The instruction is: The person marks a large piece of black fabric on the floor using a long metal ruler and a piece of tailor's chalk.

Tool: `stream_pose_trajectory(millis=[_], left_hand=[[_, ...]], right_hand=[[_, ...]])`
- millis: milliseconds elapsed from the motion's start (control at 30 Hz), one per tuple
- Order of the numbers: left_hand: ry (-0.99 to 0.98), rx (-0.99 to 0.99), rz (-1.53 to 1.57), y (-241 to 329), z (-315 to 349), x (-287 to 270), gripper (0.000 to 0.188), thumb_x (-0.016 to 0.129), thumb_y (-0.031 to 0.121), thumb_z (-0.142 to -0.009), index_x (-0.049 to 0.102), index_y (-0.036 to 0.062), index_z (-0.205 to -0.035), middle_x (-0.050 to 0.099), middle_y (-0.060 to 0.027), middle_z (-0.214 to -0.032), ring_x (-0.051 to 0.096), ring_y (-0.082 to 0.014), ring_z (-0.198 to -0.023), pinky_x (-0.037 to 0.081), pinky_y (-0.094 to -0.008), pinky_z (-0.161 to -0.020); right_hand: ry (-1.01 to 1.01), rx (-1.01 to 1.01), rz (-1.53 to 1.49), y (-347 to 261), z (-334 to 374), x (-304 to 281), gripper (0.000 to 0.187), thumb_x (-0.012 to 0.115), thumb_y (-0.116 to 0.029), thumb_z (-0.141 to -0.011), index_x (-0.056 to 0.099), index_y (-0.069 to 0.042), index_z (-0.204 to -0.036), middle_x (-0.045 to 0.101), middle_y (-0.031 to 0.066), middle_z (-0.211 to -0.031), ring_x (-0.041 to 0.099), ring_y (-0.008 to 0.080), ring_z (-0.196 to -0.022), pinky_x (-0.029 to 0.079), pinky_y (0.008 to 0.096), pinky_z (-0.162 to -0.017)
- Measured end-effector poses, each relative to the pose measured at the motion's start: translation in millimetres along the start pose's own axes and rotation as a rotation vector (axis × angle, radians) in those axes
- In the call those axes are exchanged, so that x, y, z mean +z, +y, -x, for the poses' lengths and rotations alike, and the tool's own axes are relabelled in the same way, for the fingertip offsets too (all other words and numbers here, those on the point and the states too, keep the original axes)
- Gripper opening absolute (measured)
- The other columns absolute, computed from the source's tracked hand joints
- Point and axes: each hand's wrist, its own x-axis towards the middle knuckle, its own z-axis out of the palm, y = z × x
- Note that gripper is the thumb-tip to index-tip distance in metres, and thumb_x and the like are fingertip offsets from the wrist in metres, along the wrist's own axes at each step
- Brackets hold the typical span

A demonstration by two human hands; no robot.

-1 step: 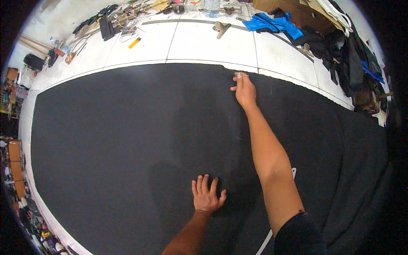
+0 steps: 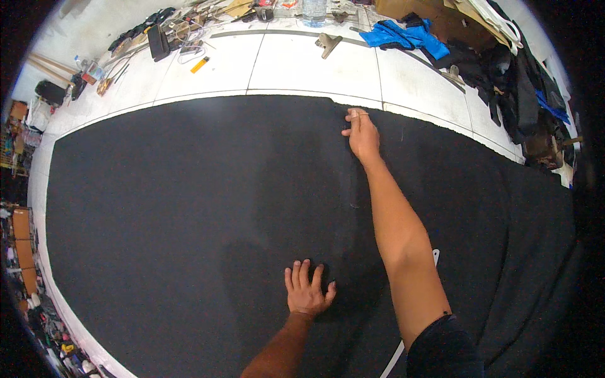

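Observation:
A large sheet of black fabric [image 2: 157, 201] is spread over a white tiled table. My left hand [image 2: 307, 290] lies flat on the cloth near its front middle, fingers spread. Stretched out to the far edge of the fabric, my right hand [image 2: 362, 132] is closed, with thumb and fingers pinched together. A thin pale sliver shows at its fingertips, too small to name. Under my right forearm lies a long whitish ruler-like strip [image 2: 392, 360] with a hole at its far end; the arm hides its middle.
Beyond the fabric on the white table [image 2: 315, 75] lie a yellow utility knife [image 2: 200, 65], a metal clip [image 2: 328, 45], a black phone-like object [image 2: 158, 42] and a clear bottle [image 2: 314, 11]. Blue and black cloth [image 2: 406, 36] is heaped at the far right. Long metal strips run along the back.

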Motion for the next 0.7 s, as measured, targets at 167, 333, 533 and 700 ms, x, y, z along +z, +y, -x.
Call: stream_pose_trajectory(millis=[167, 333, 533, 700], left_hand=[[-0.008, -0.001, -0.005, 0.1, -0.9, -0.1, 0.049, 0.066, 0.046, -0.083, 0.066, 0.0142, -0.12, 0.052, -0.0172, -0.135, 0.043, -0.0395, -0.132, 0.029, -0.0596, -0.113], [-0.032, -0.007, -0.009, 0.4, -1.3, -2.7, 0.049, 0.066, 0.047, -0.084, 0.066, 0.0144, -0.12, 0.051, -0.0171, -0.136, 0.042, -0.0392, -0.133, 0.028, -0.0596, -0.114], [-0.047, -0.009, -0.017, 2.1, -2.4, -3.0, 0.049, 0.065, 0.048, -0.084, 0.066, 0.0139, -0.119, 0.051, -0.0174, -0.136, 0.041, -0.0393, -0.134, 0.028, -0.0593, -0.114], [-0.046, -0.017, -0.018, 2.3, -1.2, -4.0, 0.05, 0.065, 0.049, -0.084, 0.066, 0.0139, -0.12, 0.052, -0.0176, -0.136, 0.041, -0.0394, -0.134, 0.027, -0.0591, -0.114]], right_hand=[[0.059, -0.039, 0.013, 4.9, -2.0, 2.8, 0.038, 0.04, -0.032, -0.107, 0.062, -0.004, -0.121, 0.072, 0.0134, -0.106, 0.072, 0.0202, -0.067, 0.054, 0.0364, -0.075], [0.04, -0.013, 0.048, 2.8, -0.2, 3.4, 0.039, 0.039, -0.033, -0.107, 0.061, -0.007, -0.124, 0.072, 0.0092, -0.108, 0.072, 0.0172, -0.071, 0.053, 0.0329, -0.076], [0.047, -0.003, 0.066, 2.1, -1.4, 4.7, 0.038, 0.039, -0.033, -0.107, 0.062, -0.007, -0.122, 0.072, 0.0084, -0.109, 0.072, 0.0175, -0.071, 0.053, 0.0348, -0.078], [0.102, -0.041, 0.063, 4.3, -0.9, 7.6, 0.033, 0.043, -0.033, -0.106, 0.063, -0.008, -0.117, 0.073, 0.0124, -0.102, 0.072, 0.0228, -0.065, 0.055, 0.0392, -0.074]])
